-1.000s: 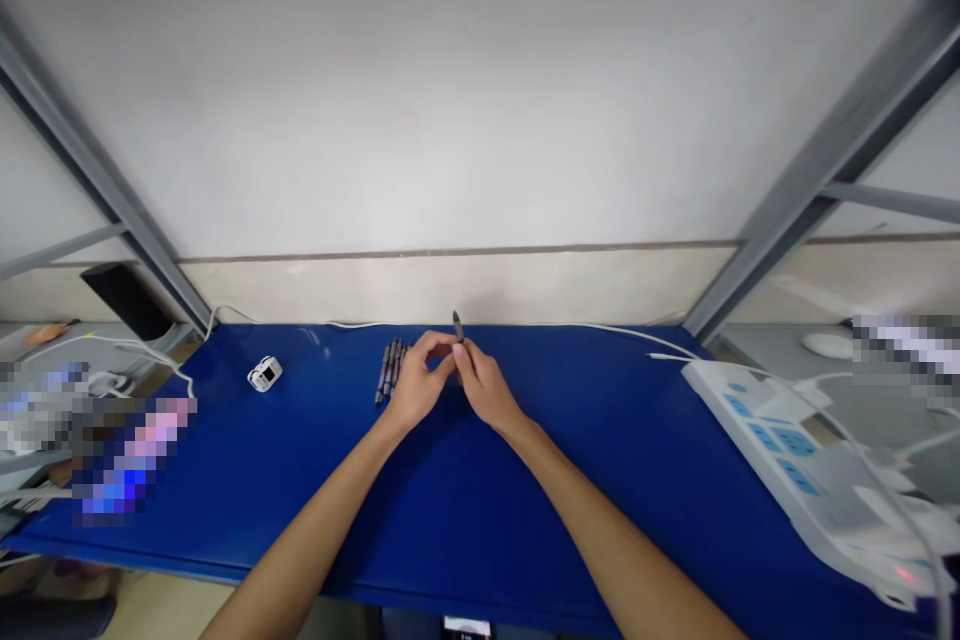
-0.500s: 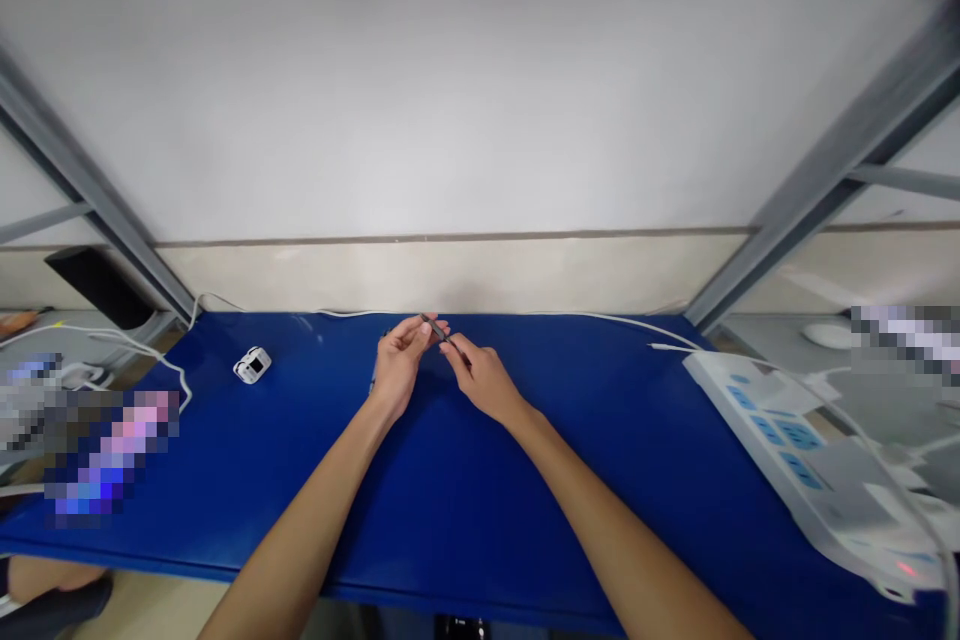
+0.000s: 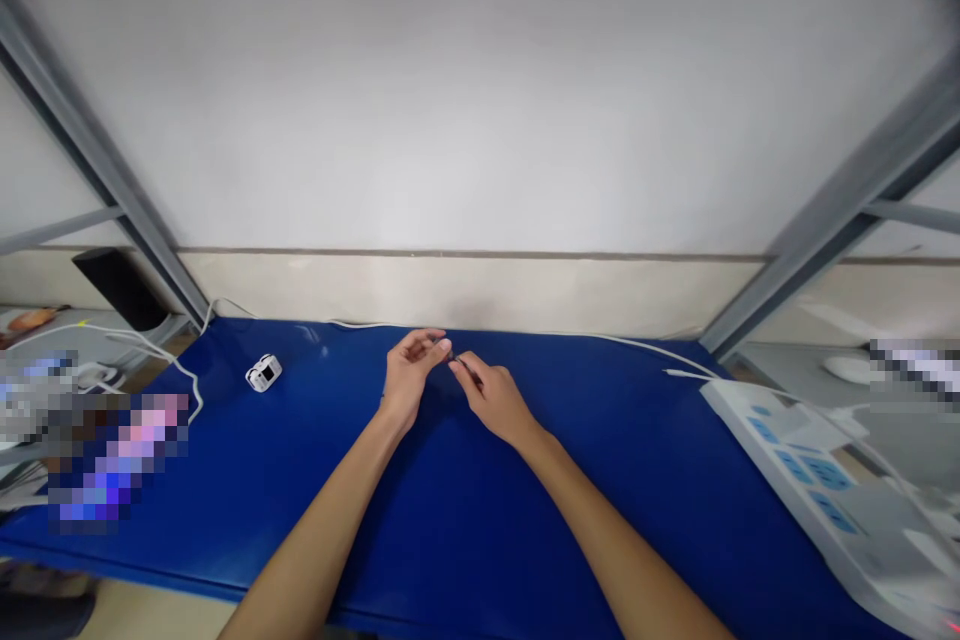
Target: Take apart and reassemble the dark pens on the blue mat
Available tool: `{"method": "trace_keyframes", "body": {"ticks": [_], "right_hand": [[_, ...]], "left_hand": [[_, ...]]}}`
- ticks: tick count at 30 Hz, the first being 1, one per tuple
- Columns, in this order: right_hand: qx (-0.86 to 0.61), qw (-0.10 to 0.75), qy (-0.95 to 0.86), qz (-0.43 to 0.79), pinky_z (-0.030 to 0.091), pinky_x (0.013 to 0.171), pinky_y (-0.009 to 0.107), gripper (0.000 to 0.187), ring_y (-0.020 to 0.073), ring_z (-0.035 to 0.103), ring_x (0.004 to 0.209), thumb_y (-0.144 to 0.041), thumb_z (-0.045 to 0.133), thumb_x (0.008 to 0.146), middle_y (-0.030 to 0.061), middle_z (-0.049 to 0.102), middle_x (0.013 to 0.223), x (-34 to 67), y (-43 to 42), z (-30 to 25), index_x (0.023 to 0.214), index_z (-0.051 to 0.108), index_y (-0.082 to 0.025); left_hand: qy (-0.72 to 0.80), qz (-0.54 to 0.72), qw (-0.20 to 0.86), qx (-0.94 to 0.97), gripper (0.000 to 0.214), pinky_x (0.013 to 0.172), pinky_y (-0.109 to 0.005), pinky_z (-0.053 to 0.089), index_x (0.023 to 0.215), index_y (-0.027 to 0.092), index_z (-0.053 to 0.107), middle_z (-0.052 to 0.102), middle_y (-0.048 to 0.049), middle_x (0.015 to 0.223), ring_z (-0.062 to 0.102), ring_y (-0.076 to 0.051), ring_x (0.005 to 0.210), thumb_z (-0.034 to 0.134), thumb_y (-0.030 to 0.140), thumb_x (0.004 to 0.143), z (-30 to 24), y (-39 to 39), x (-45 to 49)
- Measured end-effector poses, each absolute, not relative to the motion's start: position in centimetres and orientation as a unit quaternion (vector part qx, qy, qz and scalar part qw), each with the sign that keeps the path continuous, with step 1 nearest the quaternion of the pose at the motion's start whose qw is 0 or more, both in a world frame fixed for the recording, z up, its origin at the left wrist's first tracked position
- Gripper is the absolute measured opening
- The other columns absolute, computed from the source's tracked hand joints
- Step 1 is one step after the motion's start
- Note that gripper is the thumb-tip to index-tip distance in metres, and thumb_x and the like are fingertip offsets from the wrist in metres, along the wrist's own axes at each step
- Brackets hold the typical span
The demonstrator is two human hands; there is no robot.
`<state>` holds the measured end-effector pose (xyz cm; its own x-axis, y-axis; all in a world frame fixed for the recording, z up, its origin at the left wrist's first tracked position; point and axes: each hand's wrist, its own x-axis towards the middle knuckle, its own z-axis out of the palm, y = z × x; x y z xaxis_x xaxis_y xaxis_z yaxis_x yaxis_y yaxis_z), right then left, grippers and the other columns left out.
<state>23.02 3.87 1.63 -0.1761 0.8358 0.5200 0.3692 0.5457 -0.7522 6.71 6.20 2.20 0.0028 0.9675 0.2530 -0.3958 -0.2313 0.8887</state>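
My two hands meet over the far middle of the blue table. My left hand is turned palm up, its thumb and fingers pinched at the end of a small dark pen. My right hand pinches the other end of the pen, which lies nearly level between the fingertips. Little of the pen shows, and I cannot tell whether it is in one piece or two.
A small white device lies at the back left. A white cable runs along the back edge. A white power strip sits at the right, and grey frame posts rise at both sides.
The pen stood upright between my fingers a second ago and now lies nearly flat. The row of pens on the table is now hidden behind my left hand.
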Motion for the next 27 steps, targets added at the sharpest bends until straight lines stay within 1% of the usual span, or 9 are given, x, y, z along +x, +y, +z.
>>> {"method": "trace_keyframes", "body": {"ticks": [1,3,6,9,13,18,20,24,27], "right_hand": [[-0.416,0.485,-0.733,0.234,0.027,0.055,0.028,0.022,0.0155,0.041,0.048,-0.041,0.060,0.101,-0.0032,0.051,0.059,23.1,3.9,1.6,0.085,0.066,-0.028],[-0.432,0.457,-0.747,0.218,0.028,0.054,0.027,0.027,0.0158,0.043,0.048,-0.044,0.055,0.104,-0.0034,0.051,0.059,23.3,3.9,1.6,0.085,0.064,-0.027],[-0.453,0.404,-0.773,0.185,0.037,0.060,0.027,0.033,0.0178,0.056,0.057,-0.043,0.041,0.109,-0.0013,0.060,0.067,23.6,4.1,1.6,0.096,0.064,-0.025],[-0.455,0.384,-0.789,0.153,0.044,0.068,0.029,0.037,0.0204,0.065,0.070,-0.041,0.032,0.111,0.0025,0.068,0.080,23.9,4.4,1.5,0.101,0.063,-0.024],[-0.450,0.386,-0.797,0.118,0.046,0.072,0.030,0.028,0.0216,0.068,0.078,-0.041,0.038,0.110,0.0044,0.070,0.088,23.8,4.6,1.0,0.100,0.059,-0.024],[-0.473,0.385,-0.781,0.137,0.043,0.061,0.028,0.021,0.0211,0.068,0.069,-0.043,0.045,0.108,0.0007,0.068,0.080,23.7,4.5,0.7,0.101,0.051,-0.024],[-0.472,0.381,-0.782,0.145,0.042,0.060,0.027,0.021,0.0212,0.068,0.069,-0.044,0.045,0.107,0.0002,0.068,0.079,23.8,4.5,0.9,0.104,0.053,-0.025],[-0.470,0.385,-0.781,0.146,0.044,0.064,0.027,0.026,0.0213,0.067,0.074,-0.041,0.037,0.110,0.0021,0.068,0.084,23.9,4.5,1.2,0.101,0.055,-0.025],[-0.459,0.391,-0.785,0.141,0.046,0.069,0.028,0.032,0.0212,0.067,0.078,-0.037,0.030,0.112,0.0032,0.068,0.086,23.9,4.6,1.3,0.097,0.056,-0.025]], "left_hand": [[0.316,0.638,0.531,0.459,0.039,0.094,-0.036,0.054,0.110,0.021,0.075,0.074,-0.0042,0.092,0.072,-0.020,0.092,0.088,0.038,0.077,2.2,6.2,6.7],[0.302,0.631,0.550,0.456,0.046,0.096,-0.036,0.053,0.119,0.022,0.073,0.075,-0.0065,0.105,0.071,-0.020,0.100,0.088,0.038,0.078,2.2,6.2,6.8],[0.265,0.608,0.591,0.458,0.046,0.100,-0.040,0.052,0.122,0.020,0.072,0.074,-0.0131,0.119,0.070,-0.025,0.109,0.083,0.041,0.083,2.6,6.0,6.9],[0.280,0.617,0.577,0.457,0.036,0.094,-0.040,0.055,0.106,0.016,0.076,0.077,-0.0138,0.106,0.073,-0.024,0.096,0.083,0.042,0.082,2.7,6.0,6.9],[0.335,0.645,0.537,0.429,0.030,0.086,-0.035,0.056,0.083,0.017,0.071,0.077,-0.0096,0.097,0.072,-0.022,0.092,0.087,0.042,0.077,2.1,6.2,6.8],[0.349,0.648,0.533,0.418,0.037,0.086,-0.037,0.057,0.073,0.018,0.060,0.077,-0.0081,0.088,0.074,-0.025,0.095,0.087,0.043,0.076,1.7,6.3,7.1],[0.324,0.645,0.556,0.412,0.037,0.090,-0.040,0.057,0.078,0.018,0.060,0.079,-0.0104,0.094,0.075,-0.028,0.100,0.087,0.043,0.076,1.9,6.2,7.2],[0.256,0.611,0.613,0.431,0.045,0.103,-0.048,0.053,0.114,0.019,0.068,0.078,-0.0159,0.115,0.074,-0.030,0.109,0.086,0.042,0.080,2.6,6.0,7.1],[0.268,0.608,0.588,0.461,0.046,0.104,-0.049,0.053,0.118,0.016,0.072,0.077,-0.0176,0.116,0.072,-0.032,0.112,0.082,0.044,0.083,2.7,5.9,7.0]]}}
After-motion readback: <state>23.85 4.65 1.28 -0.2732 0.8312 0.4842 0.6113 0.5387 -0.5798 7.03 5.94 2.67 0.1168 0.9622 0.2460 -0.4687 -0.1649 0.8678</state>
